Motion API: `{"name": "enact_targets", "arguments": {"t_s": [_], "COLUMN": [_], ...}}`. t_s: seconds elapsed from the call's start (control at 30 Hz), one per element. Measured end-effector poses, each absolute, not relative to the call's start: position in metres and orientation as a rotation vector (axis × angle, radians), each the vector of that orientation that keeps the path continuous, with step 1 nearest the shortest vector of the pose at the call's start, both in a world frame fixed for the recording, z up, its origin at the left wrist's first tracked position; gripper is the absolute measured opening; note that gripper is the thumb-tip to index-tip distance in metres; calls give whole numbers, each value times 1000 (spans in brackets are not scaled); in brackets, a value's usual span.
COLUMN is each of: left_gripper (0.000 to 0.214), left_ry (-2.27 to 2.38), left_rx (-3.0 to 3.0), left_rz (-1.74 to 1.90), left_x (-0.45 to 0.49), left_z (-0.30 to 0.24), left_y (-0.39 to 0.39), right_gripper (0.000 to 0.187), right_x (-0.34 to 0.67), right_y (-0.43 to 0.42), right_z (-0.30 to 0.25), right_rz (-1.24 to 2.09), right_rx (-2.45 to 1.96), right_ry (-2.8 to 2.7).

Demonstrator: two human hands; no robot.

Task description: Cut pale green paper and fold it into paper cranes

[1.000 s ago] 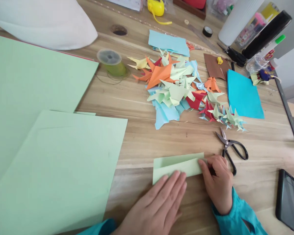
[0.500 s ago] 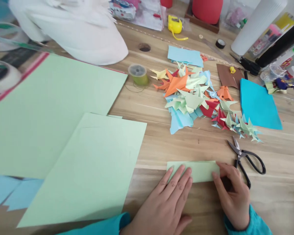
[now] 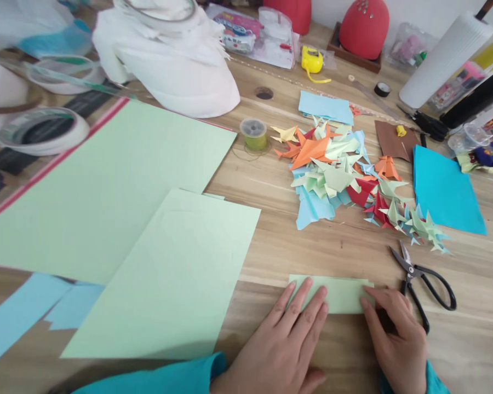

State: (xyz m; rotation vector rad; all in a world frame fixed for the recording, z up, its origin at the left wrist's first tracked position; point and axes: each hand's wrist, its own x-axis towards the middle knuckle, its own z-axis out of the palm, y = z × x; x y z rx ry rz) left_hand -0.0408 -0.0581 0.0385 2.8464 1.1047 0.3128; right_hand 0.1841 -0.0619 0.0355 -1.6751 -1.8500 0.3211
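A small folded strip of light green paper (image 3: pixel 343 293) lies on the wooden table (image 3: pixel 312 251) near its front edge. My left hand (image 3: pixel 290 339) lies flat with fingers stretched out, the fingertips pressing the strip's left half. My right hand (image 3: pixel 396 336) rests at the strip's right end, fingers extended, the index fingertip on the paper's corner. Both sleeves are teal. Black scissors (image 3: pixel 421 276) lie just right of my right hand, blades slightly apart.
Large light green sheets (image 3: pixel 107 191) cover the left, with blue paper (image 3: pixel 24 312) below. A pile of folded paper shapes (image 3: pixel 340 175), a teal sheet (image 3: pixel 446 189), a green thread spool (image 3: pixel 253 133), a white object (image 3: pixel 176 60), tape rolls and clutter sit farther back.
The raised flap of the strip has been pressed down flat. Both hands stayed on the strip, and the view tilted up and left, showing more of the far table.
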Motion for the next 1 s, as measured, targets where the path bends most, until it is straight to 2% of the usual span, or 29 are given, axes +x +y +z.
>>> {"name": "enact_targets", "arguments": {"t_s": [1.0], "left_gripper": [65], "left_ry": [1137], "left_rx": [2719], "left_rz": [474], "left_x": [-37], "left_z": [27], "left_y": [-59], "right_gripper": [14], "right_x": [179], "right_y": [-61], "right_z": [40], "right_rz": [326], "right_rx": [-1826], "right_ry": [-1815]}}
